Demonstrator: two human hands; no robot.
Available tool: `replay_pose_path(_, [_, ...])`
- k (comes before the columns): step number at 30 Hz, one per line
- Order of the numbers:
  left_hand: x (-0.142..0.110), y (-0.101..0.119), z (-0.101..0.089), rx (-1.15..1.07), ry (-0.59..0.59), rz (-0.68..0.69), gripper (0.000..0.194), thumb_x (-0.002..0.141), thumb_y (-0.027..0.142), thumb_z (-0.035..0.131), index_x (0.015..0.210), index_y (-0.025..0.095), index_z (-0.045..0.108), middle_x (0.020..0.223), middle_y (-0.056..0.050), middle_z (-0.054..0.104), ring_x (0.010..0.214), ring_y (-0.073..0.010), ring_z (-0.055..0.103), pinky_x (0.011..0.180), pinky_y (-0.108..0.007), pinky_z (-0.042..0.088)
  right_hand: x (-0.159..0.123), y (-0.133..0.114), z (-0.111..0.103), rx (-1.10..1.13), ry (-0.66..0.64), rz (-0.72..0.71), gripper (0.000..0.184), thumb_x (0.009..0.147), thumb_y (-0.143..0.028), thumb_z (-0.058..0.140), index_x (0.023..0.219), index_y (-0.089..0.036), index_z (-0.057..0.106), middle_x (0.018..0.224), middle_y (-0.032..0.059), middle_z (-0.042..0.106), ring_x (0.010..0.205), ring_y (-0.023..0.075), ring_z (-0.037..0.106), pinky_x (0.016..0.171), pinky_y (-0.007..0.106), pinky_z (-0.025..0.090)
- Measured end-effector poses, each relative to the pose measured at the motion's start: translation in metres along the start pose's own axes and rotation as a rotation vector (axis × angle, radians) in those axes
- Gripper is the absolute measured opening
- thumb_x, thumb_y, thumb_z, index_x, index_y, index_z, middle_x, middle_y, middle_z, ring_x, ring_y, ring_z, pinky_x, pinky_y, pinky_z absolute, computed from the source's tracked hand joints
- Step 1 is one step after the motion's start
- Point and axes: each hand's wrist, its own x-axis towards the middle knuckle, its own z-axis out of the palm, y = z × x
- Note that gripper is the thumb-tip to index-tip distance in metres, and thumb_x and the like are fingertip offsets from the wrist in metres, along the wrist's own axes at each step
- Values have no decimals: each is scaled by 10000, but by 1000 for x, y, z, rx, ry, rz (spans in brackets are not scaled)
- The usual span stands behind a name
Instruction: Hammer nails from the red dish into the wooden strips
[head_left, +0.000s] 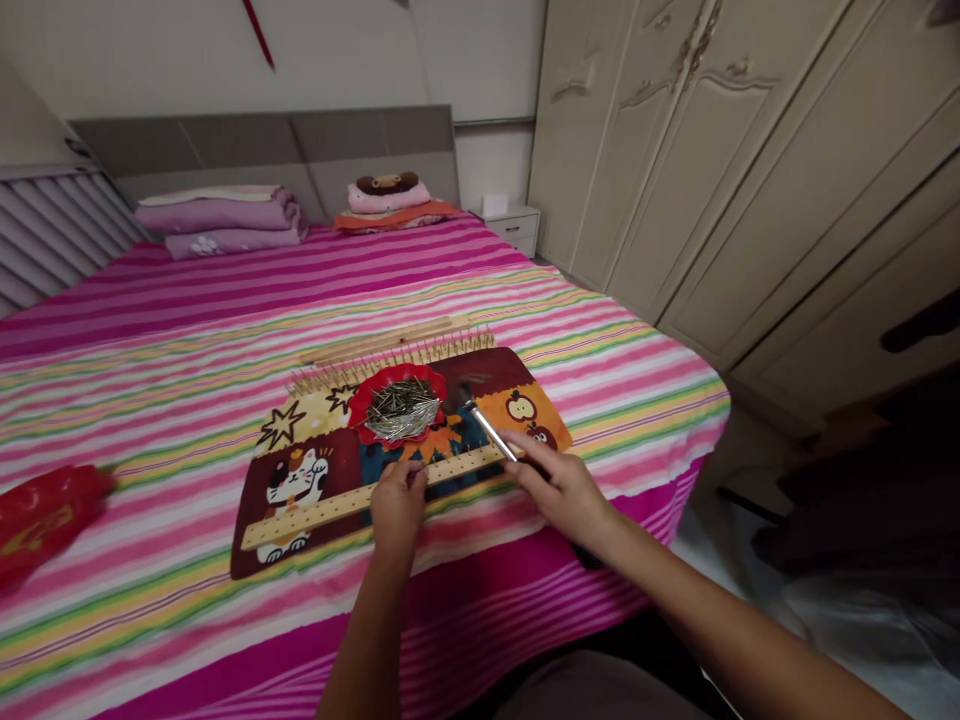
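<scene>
My right hand (559, 490) is closed around the silver handle of a small hammer (491, 430). The hammer's dark head hangs over the mat, just right of the red dish. My left hand (397, 500) has thumb and fingers pinched together at a long, narrow wooden strip (322, 513); whatever sits between the fingertips is too small to make out. Rows of small dark dots or holes run along the strip. It lies across a patterned mat (345, 460). Behind it, a red scalloped dish (360, 425) holds a heap of metal nails (401, 405).
Beyond the mat lies a wooden strip with many upright nails (397, 358), with more bare wooden strips (382, 340) behind. A red plastic bag (49, 515) rests at left on the striped bedspread (172, 480). Folded bedding (225, 220) sits near the headboard; wardrobes (675, 150) stand at right.
</scene>
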Motion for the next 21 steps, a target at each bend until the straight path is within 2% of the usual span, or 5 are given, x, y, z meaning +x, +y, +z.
replay_pose_path(3, [8, -5, -9, -21, -35, 0, 196, 704, 278, 531, 808, 211, 683, 804, -20, 664, 710, -167, 599, 717, -289, 467, 9, 28, -19, 34, 154, 169, 446, 819, -328, 526, 1224, -158, 603, 607, -41, 609, 454, 106, 525, 436, 205, 432])
replay_pose_path(6, [20, -15, -20, 104, 87, 34, 241, 739, 263, 471, 831, 200, 685, 853, -42, 664, 771, -189, 599, 755, -314, 468, 21, 65, -34, -2, 223, 240, 452, 860, -326, 423, 1252, -128, 531, 512, -85, 512, 332, 97, 433, 333, 207, 374])
replay_pose_path(11, [30, -32, -20, 417, 185, 117, 318, 816, 263, 393, 901, 143, 675, 884, -102, 639, 841, -226, 583, 781, -341, 453, 31, 108, -52, -131, 280, 248, 251, 920, -336, 482, 1048, -162, 610, 686, -27, 634, 516, 117, 581, 522, 262, 499])
replay_pose_path(16, [27, -39, -6, 533, 234, 154, 326, 850, 266, 379, 904, 145, 677, 867, -94, 636, 807, -219, 573, 730, -331, 442, 34, 107, -60, -268, 254, 144, 137, 859, -258, 600, 933, -168, 672, 933, 65, 665, 899, 204, 607, 850, 395, 470])
replay_pose_path(21, [27, -40, -6, 559, 242, 189, 329, 861, 272, 373, 889, 143, 674, 846, -95, 629, 800, -224, 558, 715, -338, 434, 46, 95, -34, -258, 125, 25, 187, 793, -232, 597, 944, -220, 707, 803, 21, 690, 737, 180, 631, 696, 292, 509])
